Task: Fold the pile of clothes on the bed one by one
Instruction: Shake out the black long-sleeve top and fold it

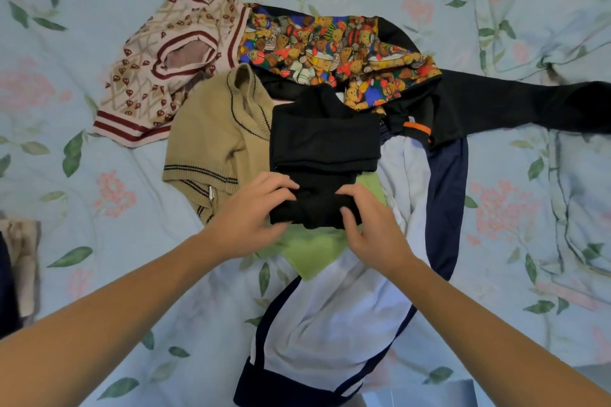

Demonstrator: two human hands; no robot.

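Both hands [254,208] [370,225] grip the folded black garment [324,142] atop the pile.

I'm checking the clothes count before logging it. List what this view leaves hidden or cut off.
- Green garment, head view: mostly covered by the black garment and both hands.
- Left hand and right hand grip its near edge; fingertips tucked into the fabric.
- Long black piece: runs off the right edge.
- Beige cloth: cut by the left edge.
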